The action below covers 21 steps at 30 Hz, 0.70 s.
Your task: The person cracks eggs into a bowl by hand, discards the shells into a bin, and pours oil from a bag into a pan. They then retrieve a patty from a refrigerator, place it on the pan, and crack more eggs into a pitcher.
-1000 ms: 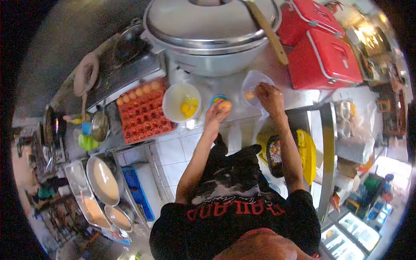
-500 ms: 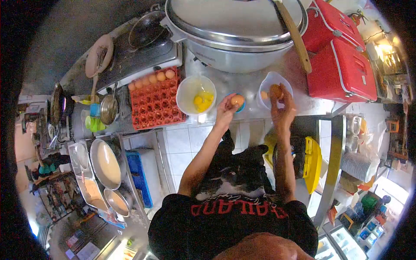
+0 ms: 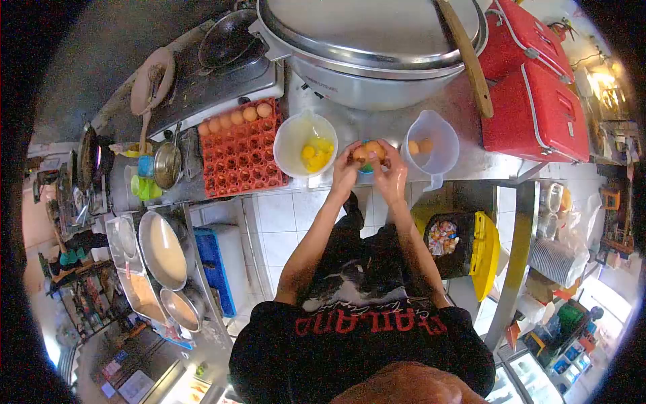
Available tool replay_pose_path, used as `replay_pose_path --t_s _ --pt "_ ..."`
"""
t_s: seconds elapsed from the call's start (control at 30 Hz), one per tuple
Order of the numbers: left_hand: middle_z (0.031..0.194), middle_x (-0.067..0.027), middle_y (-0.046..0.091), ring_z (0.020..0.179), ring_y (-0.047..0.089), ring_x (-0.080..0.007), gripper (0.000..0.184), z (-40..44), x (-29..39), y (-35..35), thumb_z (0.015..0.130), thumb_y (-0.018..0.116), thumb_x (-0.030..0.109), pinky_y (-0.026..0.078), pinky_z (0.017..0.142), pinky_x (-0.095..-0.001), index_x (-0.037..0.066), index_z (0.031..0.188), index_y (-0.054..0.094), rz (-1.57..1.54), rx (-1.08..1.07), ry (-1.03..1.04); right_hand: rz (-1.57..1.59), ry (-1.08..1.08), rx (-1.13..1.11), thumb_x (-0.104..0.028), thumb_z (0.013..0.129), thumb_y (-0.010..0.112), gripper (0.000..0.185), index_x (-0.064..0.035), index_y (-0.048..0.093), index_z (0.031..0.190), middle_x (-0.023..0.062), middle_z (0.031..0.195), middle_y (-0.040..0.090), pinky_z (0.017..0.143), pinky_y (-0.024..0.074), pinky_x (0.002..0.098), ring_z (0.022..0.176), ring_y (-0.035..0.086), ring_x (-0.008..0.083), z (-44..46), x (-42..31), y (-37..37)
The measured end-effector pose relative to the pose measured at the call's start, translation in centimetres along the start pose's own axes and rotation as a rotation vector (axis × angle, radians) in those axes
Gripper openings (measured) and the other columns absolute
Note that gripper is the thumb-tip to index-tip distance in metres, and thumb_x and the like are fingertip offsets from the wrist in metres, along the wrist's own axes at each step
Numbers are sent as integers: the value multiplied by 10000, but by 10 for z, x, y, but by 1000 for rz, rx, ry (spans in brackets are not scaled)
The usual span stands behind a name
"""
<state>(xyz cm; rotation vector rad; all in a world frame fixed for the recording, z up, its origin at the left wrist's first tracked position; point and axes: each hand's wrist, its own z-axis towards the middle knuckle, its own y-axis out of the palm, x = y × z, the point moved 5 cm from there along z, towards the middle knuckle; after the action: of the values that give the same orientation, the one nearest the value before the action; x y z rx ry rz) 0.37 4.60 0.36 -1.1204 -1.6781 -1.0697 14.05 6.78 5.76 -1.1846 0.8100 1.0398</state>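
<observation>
Eggs (image 3: 367, 152), two by the look of it, are held together over the near edge of the steel counter (image 3: 377, 128), about midway between a bowl and a jug. My left hand (image 3: 346, 165) has its fingers curled and nearly closed around one side of them; my right hand (image 3: 391, 172) does the same on the other, and their fingertips nearly meet. Just under them I make out one small blue item (image 3: 366, 170), mostly covered. Left of my hands, close to the near edge, is one white bowl (image 3: 285, 153) with several yolks (image 3: 313, 155), too merged for me to count; to the right, one clear jug (image 3: 443, 143) holds two brown eggs (image 3: 419, 146). Further left, one red tray (image 3: 243, 158) carries six eggs (image 3: 237, 117) along its far edge. Beyond, I see one big lidded pot (image 3: 377, 81), one wooden paddle (image 3: 468, 57) across its rim and two red boxes (image 3: 535, 111) at its right.
</observation>
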Motion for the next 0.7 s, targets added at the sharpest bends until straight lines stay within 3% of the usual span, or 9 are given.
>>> replay_pose_path --t_s 0.07,0.13,0.27,0.4,0.5,0.57,0.7 --pt "1220 -93 601 1131 561 -197 457 7 -9 -11 837 534 -25 426 1000 -314 28 1290 555 -55 -25 -24 362 357 -9 -262 944 616 385 6 576 1218 94 1021 651 690 524 278 798 635 172 -3 35 6" --pt "1189 -98 618 1105 577 -197 426 6 -12 -13 843 573 17 446 965 -313 26 1269 572 25 -31 39 466 527 -94 -294 946 612 402 4 576 1213 66 1004 638 686 527 271 810 633 151 -5 55 12" --pt "1097 -137 659 1011 626 -202 373 7 4 -8 843 652 97 493 864 -311 11 1203 602 455 4 308 558 661 -339 -278 920 650 431 -2 562 1238 71 1012 642 687 536 261 812 638 156 0 86 23" --pt "980 -163 690 890 674 -218 350 6 3 -11 825 718 161 525 775 -319 5 1122 619 629 15 370 460 429 -468 -237 886 687 442 -9 570 1247 74 1010 662 695 548 281 810 641 149 5 58 12" --pt "925 -215 667 856 660 -353 317 2 2 -10 758 710 120 518 765 -407 -2 1037 619 637 -11 277 368 418 -495 -190 874 691 414 -19 593 1238 78 1012 679 683 551 292 792 644 141 6 70 10" --pt "925 -227 665 858 656 -372 328 4 -4 -10 741 711 126 518 766 -426 -6 1026 616 721 -15 325 264 370 -511 -156 876 677 415 -21 590 1259 83 989 694 650 541 274 741 635 117 6 73 12" --pt "925 -240 660 865 643 -403 322 7 -14 -11 731 699 126 516 770 -454 -21 1002 607 748 -23 345 -94 66 -520 -150 805 695 439 -4 618 1212 139 930 707 681 557 301 744 671 149 13 67 8"
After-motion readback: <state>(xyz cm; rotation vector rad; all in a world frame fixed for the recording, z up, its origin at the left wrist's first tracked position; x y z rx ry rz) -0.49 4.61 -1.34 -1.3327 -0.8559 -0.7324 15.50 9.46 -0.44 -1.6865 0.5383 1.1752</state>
